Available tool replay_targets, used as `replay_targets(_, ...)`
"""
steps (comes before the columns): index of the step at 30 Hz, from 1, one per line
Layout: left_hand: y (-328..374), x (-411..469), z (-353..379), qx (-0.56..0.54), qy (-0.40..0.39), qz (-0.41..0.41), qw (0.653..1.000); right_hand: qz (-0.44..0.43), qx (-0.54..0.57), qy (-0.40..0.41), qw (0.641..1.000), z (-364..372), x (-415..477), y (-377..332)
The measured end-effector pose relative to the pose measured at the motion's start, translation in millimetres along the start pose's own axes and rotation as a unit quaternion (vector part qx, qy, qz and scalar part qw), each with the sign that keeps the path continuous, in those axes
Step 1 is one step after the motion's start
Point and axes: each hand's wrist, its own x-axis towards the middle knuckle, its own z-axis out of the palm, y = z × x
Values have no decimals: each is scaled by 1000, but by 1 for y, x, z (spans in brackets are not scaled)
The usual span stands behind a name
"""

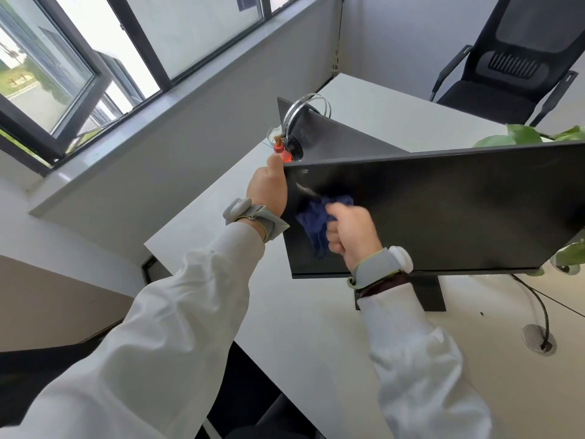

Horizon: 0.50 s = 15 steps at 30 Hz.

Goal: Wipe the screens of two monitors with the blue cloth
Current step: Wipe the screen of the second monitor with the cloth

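Right hand [351, 234] presses bunched blue cloth [316, 221] against near monitor [443, 204].

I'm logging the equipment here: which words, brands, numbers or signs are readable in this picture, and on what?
No text is readable anywhere.
The monitor: dark screen, no legible brand on its frame.
The red bottle: too small and blurred to tell any label.
The blue cloth: no print.

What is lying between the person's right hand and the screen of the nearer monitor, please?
The head view shows the blue cloth there: the right hand grips it bunched against the nearer monitor's screen, near its left edge.
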Motion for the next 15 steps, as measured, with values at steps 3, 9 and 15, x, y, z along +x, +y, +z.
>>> replay_targets(3, 0, -3, -1, -6, 0, -7, 1000, -31, -17, -12, 999, 4, -5, -21)
replay_targets(9, 1, 0, -1, 4, -4, -6, 1000, 74, -78, 65, 992, -11, 5, 19)
replay_targets(15, 0, 3, 2, 3, 1, 0, 1000, 44, -138, 82, 986, -16, 10, 31)
